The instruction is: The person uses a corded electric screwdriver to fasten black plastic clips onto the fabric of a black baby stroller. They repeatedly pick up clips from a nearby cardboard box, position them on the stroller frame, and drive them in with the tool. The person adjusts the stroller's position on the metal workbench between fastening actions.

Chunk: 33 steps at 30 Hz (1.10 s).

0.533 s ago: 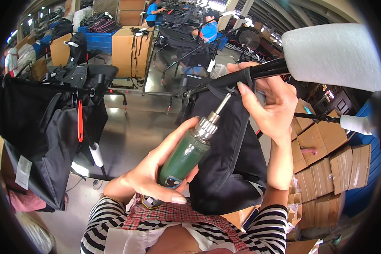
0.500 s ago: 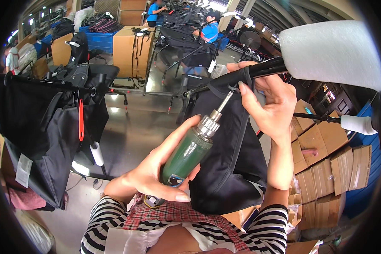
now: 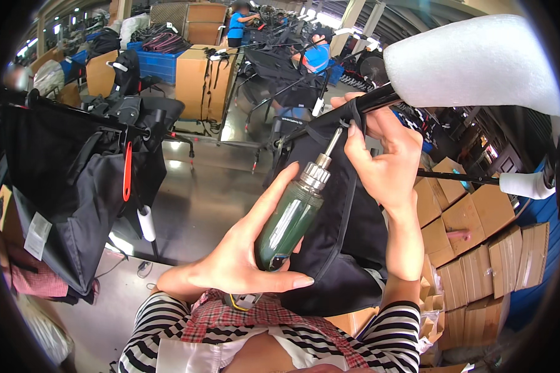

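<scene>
My left hand (image 3: 233,258) is closed around the green body of an electric screwdriver (image 3: 286,227), which slants up toward the right. Its metal bit meets the fabric edge just below a black tube (image 3: 374,101), where a small screw seems to sit at the tip. My right hand (image 3: 392,158) is closed at that spot, fingers behind the tube and thumb against a black fabric loop (image 3: 356,117) around it. Black fabric (image 3: 320,261) hangs from the tube in front of my body. White foam wrap (image 3: 473,65) covers the tube's right end.
On the left stands another frame with black fabric (image 3: 62,186) and a red strap (image 3: 127,171). Flattened cardboard boxes (image 3: 473,224) are stacked at the right. A large carton (image 3: 202,81) and a blue bin (image 3: 157,66) stand farther back, near two people in blue shirts.
The screwdriver and my left hand have moved slightly right and up, bringing the bit closer to my right thumb. The whole view has shifted a little.
</scene>
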Each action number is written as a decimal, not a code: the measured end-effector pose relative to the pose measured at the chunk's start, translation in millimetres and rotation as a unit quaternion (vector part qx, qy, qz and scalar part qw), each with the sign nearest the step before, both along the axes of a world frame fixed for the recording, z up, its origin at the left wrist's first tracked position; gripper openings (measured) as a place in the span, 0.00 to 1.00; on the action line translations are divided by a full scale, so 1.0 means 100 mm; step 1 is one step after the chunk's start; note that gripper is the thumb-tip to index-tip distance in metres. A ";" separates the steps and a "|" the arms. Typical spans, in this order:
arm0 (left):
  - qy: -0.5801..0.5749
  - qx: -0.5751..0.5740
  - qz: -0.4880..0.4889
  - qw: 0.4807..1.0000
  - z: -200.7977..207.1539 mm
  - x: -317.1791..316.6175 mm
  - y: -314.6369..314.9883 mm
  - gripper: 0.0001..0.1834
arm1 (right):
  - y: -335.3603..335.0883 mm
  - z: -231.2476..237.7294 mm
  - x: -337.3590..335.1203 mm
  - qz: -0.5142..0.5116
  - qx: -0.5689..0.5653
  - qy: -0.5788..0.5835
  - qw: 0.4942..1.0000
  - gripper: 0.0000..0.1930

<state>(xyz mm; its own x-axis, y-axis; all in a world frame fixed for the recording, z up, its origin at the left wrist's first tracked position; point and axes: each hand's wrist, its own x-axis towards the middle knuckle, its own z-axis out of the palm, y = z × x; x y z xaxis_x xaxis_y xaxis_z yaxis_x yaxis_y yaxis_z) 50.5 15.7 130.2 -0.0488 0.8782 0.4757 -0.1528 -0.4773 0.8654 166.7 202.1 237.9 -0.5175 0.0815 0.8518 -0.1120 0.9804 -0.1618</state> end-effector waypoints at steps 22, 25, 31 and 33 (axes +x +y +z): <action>-0.233 -0.054 -0.232 0.943 -0.54 0.17 0.08 0.77 | 0.38 -0.15 0.92 -0.032 0.007 -0.016 0.999 0.16; -0.208 -0.115 -0.266 0.934 -0.80 0.24 -0.03 0.78 | 0.71 -0.59 1.80 -0.165 -0.153 -0.045 0.973 0.13; -0.166 -0.179 -0.359 0.901 -1.02 0.36 0.36 0.81 | 0.85 -2.82 3.81 -0.542 -0.244 -0.268 0.758 0.06; -0.164 -0.180 -0.379 0.893 -1.03 0.36 0.45 0.83 | 0.64 -3.54 4.09 -0.499 -0.307 -0.263 0.767 0.06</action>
<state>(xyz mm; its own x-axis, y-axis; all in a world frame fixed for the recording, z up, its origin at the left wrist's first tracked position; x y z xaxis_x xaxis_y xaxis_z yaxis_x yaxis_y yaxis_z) 86.9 61.0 27.0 0.5392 0.8117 0.2246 -0.5871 0.1710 0.7912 575.5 265.8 -115.8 -0.1957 0.9621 0.1899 0.8829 0.2571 -0.3929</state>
